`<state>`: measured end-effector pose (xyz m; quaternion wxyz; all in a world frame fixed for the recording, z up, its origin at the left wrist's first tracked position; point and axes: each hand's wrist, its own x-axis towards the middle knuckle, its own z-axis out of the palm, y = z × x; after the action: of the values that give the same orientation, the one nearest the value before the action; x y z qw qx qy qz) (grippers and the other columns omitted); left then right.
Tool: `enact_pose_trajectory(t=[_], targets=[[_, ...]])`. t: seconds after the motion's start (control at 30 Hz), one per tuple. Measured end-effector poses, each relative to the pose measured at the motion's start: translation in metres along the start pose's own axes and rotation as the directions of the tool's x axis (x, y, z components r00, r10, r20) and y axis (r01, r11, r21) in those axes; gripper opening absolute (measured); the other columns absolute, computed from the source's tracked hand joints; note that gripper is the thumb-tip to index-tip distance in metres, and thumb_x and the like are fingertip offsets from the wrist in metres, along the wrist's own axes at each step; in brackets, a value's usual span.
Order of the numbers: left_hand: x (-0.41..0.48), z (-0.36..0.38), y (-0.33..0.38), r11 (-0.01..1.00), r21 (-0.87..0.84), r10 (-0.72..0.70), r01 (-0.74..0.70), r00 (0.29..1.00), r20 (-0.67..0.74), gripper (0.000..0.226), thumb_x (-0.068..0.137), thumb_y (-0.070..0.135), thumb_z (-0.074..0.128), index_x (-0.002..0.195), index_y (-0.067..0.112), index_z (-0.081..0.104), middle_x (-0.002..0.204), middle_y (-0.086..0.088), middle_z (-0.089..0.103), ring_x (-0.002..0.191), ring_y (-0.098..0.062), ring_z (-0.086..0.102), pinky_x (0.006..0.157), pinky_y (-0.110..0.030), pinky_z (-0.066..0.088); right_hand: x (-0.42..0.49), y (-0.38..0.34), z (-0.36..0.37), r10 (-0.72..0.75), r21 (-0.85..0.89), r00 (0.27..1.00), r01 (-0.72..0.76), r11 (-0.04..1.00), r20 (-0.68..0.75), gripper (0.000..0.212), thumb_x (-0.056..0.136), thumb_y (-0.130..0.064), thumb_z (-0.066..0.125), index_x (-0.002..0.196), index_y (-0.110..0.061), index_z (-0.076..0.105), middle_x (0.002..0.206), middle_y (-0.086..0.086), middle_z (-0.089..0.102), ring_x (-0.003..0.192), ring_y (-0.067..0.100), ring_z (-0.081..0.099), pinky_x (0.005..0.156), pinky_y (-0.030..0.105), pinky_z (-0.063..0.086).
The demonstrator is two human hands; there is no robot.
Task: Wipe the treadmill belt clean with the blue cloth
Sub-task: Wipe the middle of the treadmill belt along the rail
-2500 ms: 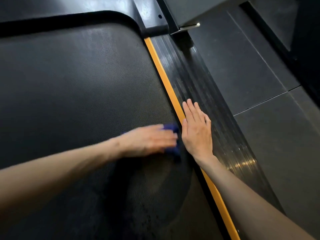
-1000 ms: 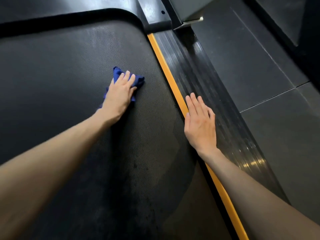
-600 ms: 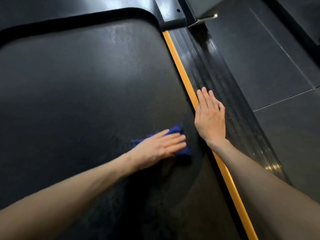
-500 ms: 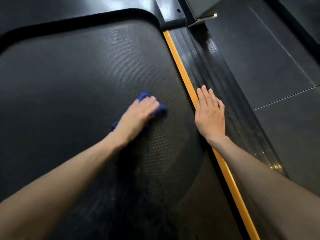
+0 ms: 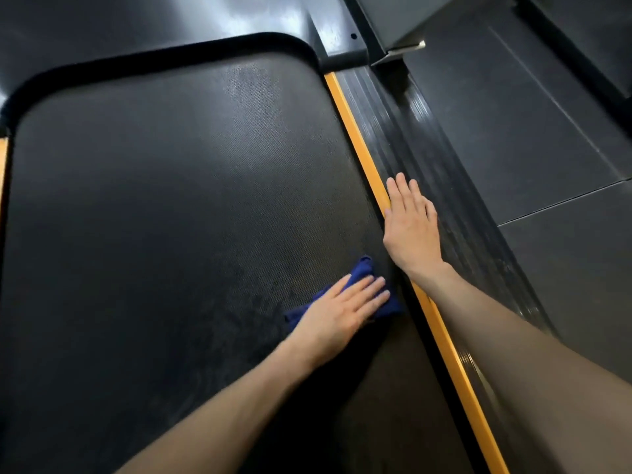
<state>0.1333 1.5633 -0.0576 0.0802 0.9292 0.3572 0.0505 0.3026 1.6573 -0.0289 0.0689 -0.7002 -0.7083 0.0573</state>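
Note:
The black textured treadmill belt (image 5: pixel 171 217) fills the left and middle of the head view. My left hand (image 5: pixel 338 309) lies flat on the crumpled blue cloth (image 5: pixel 360 270), pressing it onto the belt close to the right edge. The cloth sticks out beyond my fingertips and under my palm. My right hand (image 5: pixel 410 227) rests flat, fingers together and extended, on the orange strip (image 5: pixel 355 131) and the ribbed black side rail (image 5: pixel 444 186), holding nothing.
A black frame border (image 5: pixel 171 56) curves around the belt's far end. A black bracket (image 5: pixel 342 35) sits at the rail's far end. Dark grey floor tiles (image 5: pixel 547 148) lie to the right. A second orange strip (image 5: pixel 2 159) shows at the left edge.
My left hand has swept the cloth back toward me and to the right, from mid-belt to beside the orange strip. My right hand stays planted on the rail.

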Motion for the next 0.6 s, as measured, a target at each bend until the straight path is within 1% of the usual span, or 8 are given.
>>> enact_pose_trajectory(t=[0.13, 0.27, 0.33, 0.37, 0.4, 0.47, 0.53, 0.6], targets=[[-0.014, -0.006, -0.074, 0.956, 0.064, -0.280, 0.287, 0.955, -0.096, 0.045, 0.088, 0.025, 0.039, 0.127, 0.010, 0.056, 0.134, -0.010, 0.055, 0.121, -0.026, 0.054, 0.101, -0.041, 0.040, -0.001, 0.002, 0.001, -0.010, -0.015, 1.000, 0.010, 1.000, 0.001, 0.052, 0.103, -0.025, 0.028, 0.151, -0.012, 0.016, 0.158, 0.006, 0.012, 0.146, 0.022, 0.008, 0.115, 0.037, 0.011], [-0.058, -0.025, -0.164, 0.730, 0.061, -0.665, 0.681, 0.728, -0.168, 0.045, 0.093, 0.017, 0.040, 0.133, 0.000, 0.047, 0.140, -0.021, 0.045, 0.127, -0.037, 0.046, 0.098, -0.051, 0.041, -0.001, 0.003, 0.001, -0.005, -0.003, 1.000, 0.005, 1.000, -0.012, 0.051, 0.103, -0.028, 0.027, 0.151, -0.013, 0.016, 0.158, 0.004, 0.012, 0.146, 0.020, 0.007, 0.116, 0.036, 0.010], [-0.069, -0.033, -0.179, 0.619, 0.008, -0.779, 0.785, 0.615, -0.123, 0.045, 0.097, 0.014, 0.043, 0.140, 0.000, 0.037, 0.147, -0.022, 0.033, 0.136, -0.037, 0.032, 0.106, -0.051, 0.031, -0.001, 0.002, 0.002, -0.005, -0.011, 1.000, 0.005, 1.000, -0.025, 0.051, 0.103, -0.028, 0.028, 0.151, -0.013, 0.018, 0.158, 0.004, 0.014, 0.146, 0.020, 0.009, 0.115, 0.037, 0.012], [-0.066, -0.032, -0.176, 0.605, 0.004, -0.791, 0.797, 0.601, -0.120, 0.047, 0.098, 0.014, 0.044, 0.141, -0.001, 0.035, 0.148, -0.023, 0.030, 0.137, -0.038, 0.030, 0.107, -0.051, 0.029, -0.001, 0.002, 0.003, 0.001, -0.017, 0.999, -0.002, 1.000, -0.032, 0.051, 0.103, -0.028, 0.028, 0.151, -0.013, 0.019, 0.158, 0.004, 0.015, 0.146, 0.020, 0.010, 0.115, 0.037, 0.013], [-0.060, -0.029, -0.167, 0.627, 0.013, -0.769, 0.779, 0.622, -0.146, 0.047, 0.097, 0.013, 0.046, 0.140, -0.002, 0.036, 0.147, -0.024, 0.032, 0.135, -0.040, 0.032, 0.105, -0.052, 0.031, -0.001, 0.002, 0.003, 0.006, -0.016, 0.999, -0.007, 1.000, -0.036, 0.051, 0.102, -0.028, 0.029, 0.150, -0.013, 0.020, 0.158, 0.005, 0.017, 0.146, 0.021, 0.011, 0.114, 0.038, 0.015], [-0.044, -0.018, -0.132, 0.756, 0.070, -0.627, 0.650, 0.751, -0.206, 0.049, 0.090, 0.013, 0.046, 0.137, -0.002, 0.039, 0.140, -0.026, 0.042, 0.127, -0.042, 0.044, 0.100, -0.052, 0.038, -0.001, 0.001, 0.002, 0.007, -0.004, 0.999, -0.007, 1.000, -0.038, 0.050, 0.102, -0.028, 0.030, 0.150, -0.013, 0.022, 0.157, 0.005, 0.019, 0.145, 0.022, 0.014, 0.114, 0.039, 0.017], [-0.029, -0.003, -0.074, 0.911, 0.104, -0.377, 0.400, 0.907, -0.190, 0.050, 0.085, 0.020, 0.042, 0.133, 0.004, 0.038, 0.135, -0.020, 0.051, 0.123, -0.036, 0.050, 0.102, -0.047, 0.033, -0.002, 0.001, 0.001, 0.004, 0.001, 0.999, -0.004, 1.000, -0.048, 0.050, 0.102, -0.027, 0.030, 0.149, -0.013, 0.024, 0.156, 0.006, 0.021, 0.145, 0.022, 0.016, 0.113, 0.040, 0.019], [-0.029, 0.003, -0.015, 0.986, 0.091, -0.130, 0.141, 0.985, -0.113, 0.049, 0.086, 0.024, 0.039, 0.132, 0.008, 0.038, 0.135, -0.013, 0.053, 0.127, -0.028, 0.046, 0.105, -0.041, 0.026, -0.003, 0.002, 0.002, 0.005, 0.005, 0.998, -0.005, 1.000, -0.056, 0.050, 0.101, -0.027, 0.030, 0.149, -0.013, 0.025, 0.156, 0.006, 0.023, 0.144, 0.021, 0.017, 0.112, 0.040, 0.020]])
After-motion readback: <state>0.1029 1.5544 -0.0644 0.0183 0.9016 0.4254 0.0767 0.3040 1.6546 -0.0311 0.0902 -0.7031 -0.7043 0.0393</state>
